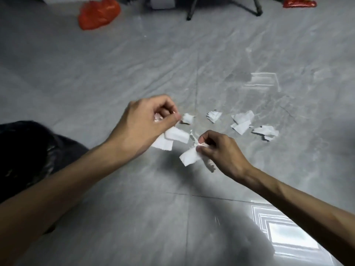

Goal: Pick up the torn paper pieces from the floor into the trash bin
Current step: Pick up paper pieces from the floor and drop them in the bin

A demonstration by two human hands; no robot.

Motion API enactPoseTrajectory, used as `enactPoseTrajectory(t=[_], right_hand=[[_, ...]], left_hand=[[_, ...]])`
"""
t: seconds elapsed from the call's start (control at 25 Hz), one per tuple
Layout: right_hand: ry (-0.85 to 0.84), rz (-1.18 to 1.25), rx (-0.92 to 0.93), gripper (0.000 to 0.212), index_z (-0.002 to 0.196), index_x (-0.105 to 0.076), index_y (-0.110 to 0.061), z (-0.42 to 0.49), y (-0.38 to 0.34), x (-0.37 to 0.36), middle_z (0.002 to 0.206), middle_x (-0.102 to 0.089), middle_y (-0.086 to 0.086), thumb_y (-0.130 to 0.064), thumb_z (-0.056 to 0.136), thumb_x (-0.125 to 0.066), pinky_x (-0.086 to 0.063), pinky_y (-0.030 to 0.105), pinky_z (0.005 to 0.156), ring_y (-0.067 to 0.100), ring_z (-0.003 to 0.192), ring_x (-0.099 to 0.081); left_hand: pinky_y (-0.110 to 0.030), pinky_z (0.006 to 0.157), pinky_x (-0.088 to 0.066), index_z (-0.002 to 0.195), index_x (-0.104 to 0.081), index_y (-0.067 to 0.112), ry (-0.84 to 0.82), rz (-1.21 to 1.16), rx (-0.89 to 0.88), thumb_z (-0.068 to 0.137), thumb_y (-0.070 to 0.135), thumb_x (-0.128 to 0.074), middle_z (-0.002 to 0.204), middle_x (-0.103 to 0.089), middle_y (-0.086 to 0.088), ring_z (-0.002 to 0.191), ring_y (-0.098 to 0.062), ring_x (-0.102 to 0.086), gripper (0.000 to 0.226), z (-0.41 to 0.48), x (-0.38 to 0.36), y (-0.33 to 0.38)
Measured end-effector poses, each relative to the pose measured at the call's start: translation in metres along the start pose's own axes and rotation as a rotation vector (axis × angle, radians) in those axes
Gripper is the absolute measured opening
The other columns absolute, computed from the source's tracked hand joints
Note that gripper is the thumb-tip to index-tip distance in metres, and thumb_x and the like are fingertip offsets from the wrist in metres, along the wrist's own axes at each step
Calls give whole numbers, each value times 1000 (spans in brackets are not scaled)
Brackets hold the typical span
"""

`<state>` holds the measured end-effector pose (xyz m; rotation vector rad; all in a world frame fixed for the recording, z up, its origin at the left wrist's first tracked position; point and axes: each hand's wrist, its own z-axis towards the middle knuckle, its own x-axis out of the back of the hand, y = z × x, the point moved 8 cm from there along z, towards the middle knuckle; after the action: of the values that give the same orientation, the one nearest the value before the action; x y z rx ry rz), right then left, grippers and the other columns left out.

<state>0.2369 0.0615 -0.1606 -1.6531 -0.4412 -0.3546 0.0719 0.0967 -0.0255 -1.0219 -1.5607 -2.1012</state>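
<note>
The left hand is closed, fingers curled on white paper scraps hanging below its thumb. The right hand pinches another torn strip between thumb and fingertips. More torn paper pieces lie on the grey floor just beyond both hands. A black bin bag sits left of the left wrist. No writing is readable.

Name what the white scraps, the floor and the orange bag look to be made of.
White scraps: thin matte paper, with ragged torn edges and curl.
Floor: probably polished stone-look tile, grey veining, grout lines and glossy window reflections.
Orange bag: likely thin plastic film, crumpled and shiny.
</note>
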Motion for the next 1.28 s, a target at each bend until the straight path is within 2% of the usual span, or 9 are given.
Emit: enactPoseTrajectory(t=[0.2,0.36,0.44,0.56,0.72,0.84,0.92,1.08,1.28], right_hand=[[-298,44,70,5,83,-63,-13,37,-94,-84,66,-62,-4,-16,82,-67,-41,24,60,9,60,-53],[-419,87,163,6,79,-63,-15,59,-173,-153,61,-62,-4,-16,81,-68,-45,29,67,13,62,-56],[-394,135,241,13,73,-60,-21,69,-214,-188,61,-59,-8,-15,80,-70,-45,30,68,13,64,-54],[-342,237,346,13,78,-62,-24,77,-264,-236,68,-54,-7,-14,79,-71,-43,26,63,12,63,-51],[-535,-55,449,20,98,-68,-19,66,-280,-307,92,-66,-1,-17,79,-74,-44,17,73,12,84,-62],[-645,-113,474,35,116,-67,-18,64,-273,-317,109,-69,1,-15,82,-73,-47,20,95,12,106,-64],[-577,20,493,26,109,-69,-17,72,-276,-293,107,-71,1,-7,85,-67,-49,24,98,10,104,-65],[-353,294,361,24,84,-66,-15,113,-239,-215,84,-67,5,7,88,-56,-52,25,76,10,76,-61],[-273,20,42,16,86,-67,-10,137,-103,-138,83,-65,11,2,88,-58,-49,30,69,21,76,-57]], left_hand=[[-24,61,-43,76,-65,23,463,-24,206,80,27,-65,65,-63,6,58,-7,-53,6,-64,135,-86],[-10,58,-41,74,-64,20,653,194,440,81,17,-65,61,-61,9,54,0,-54,8,-134,201,-173],[-3,56,-38,72,-63,18,685,304,528,81,12,-64,60,-60,9,55,0,-55,11,-163,219,-206],[-4,57,-36,76,-66,18,545,401,644,83,7,-62,65,-65,1,63,-12,-63,14,-184,218,-249],[-27,79,-50,102,-68,19,502,410,808,89,11,-54,91,-74,-4,89,-22,-68,20,-207,220,-275],[-15,71,-43,106,-63,22,658,346,767,86,7,-51,99,-68,7,91,-12,-62,28,-208,226,-257],[-8,69,-36,107,-62,20,693,311,693,84,4,-50,104,-66,4,89,-9,-58,30,-193,223,-238],[-12,79,-40,107,-61,17,666,303,470,84,2,-53,109,-62,2,94,-8,-54,29,-137,203,-188],[-27,87,-47,105,-61,15,431,198,256,83,8,-60,108,-63,-2,93,-13,-58,24,-56,121,-154]])
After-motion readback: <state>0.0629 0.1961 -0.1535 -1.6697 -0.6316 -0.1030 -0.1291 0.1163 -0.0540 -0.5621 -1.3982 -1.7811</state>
